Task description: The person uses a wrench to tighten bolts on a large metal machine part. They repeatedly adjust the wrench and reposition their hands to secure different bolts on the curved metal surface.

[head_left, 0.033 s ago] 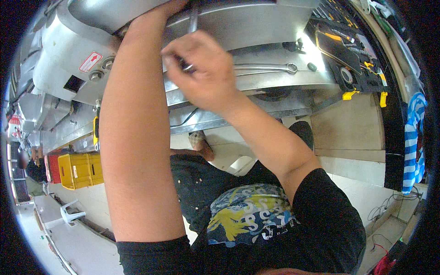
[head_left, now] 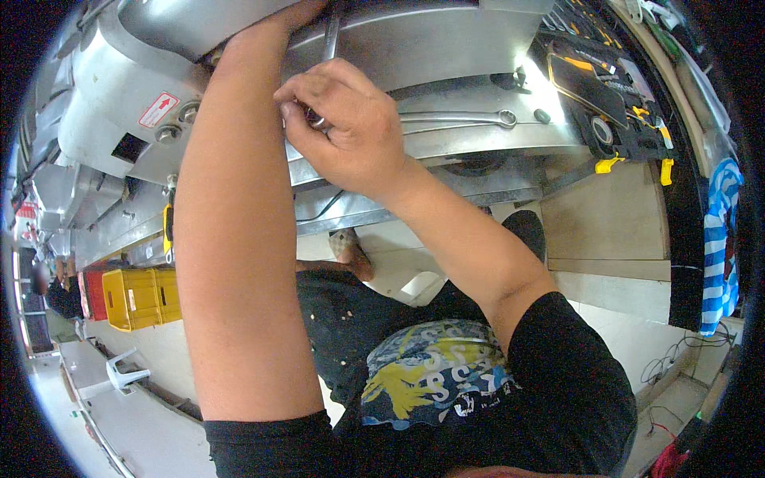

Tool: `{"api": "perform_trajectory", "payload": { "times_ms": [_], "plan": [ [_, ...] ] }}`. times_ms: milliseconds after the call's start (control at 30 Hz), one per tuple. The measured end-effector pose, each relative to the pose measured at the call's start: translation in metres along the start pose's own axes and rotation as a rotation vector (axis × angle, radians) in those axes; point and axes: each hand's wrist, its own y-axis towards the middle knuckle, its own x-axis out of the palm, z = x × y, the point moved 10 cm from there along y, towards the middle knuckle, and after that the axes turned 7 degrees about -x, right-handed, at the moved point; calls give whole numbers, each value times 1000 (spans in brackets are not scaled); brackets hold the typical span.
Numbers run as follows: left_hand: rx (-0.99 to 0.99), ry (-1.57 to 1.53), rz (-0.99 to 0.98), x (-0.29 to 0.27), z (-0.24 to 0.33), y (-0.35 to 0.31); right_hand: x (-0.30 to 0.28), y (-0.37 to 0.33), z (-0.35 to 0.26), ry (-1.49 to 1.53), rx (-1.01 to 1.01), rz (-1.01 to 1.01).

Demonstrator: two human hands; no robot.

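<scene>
Right grip (head_left: 355, 131) curls around a metal piece (head_left: 317, 121), left grip (head_left: 309, 11) unclear, with a red-bordered arrow label (head_left: 158, 110) leftward.

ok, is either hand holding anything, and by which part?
Right hand: curled around a shiny metal piece; which part is gripped is hidden. The metal shank above may belong to it. Left hand: beyond the top edge, can't tell.

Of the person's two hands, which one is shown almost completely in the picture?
The right hand, closed around a shiny metal piece. The left forearm runs to the top edge, which cuts off most or all of that hand.
</scene>
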Motion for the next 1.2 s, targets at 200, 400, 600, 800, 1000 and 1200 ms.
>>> {"api": "perform_trajectory", "payload": {
  "times_ms": [200, 400, 600, 800, 1000, 1200],
  "plan": [
    [9, -7, -3, -4, 0, 0, -66, -15, 24, 129, 342, 233],
    [-2, 4, -15, -11, -6, -2, -106, -2, 78, 900, 440, 485],
    [26, -17, -11, -1, 3, 0, -120, -2, 101, 967, 464, 520],
    [23, 0, -1, -12, 2, -4, -114, 16, 99, 973, 523, 489],
    [-10, 25, -59, -3, -4, 0, -112, 20, 104, 928, 510, 495],
    [5, 44, -30, 1, -7, -2, -80, 11, 64, 644, 405, 365]
  ]
}}
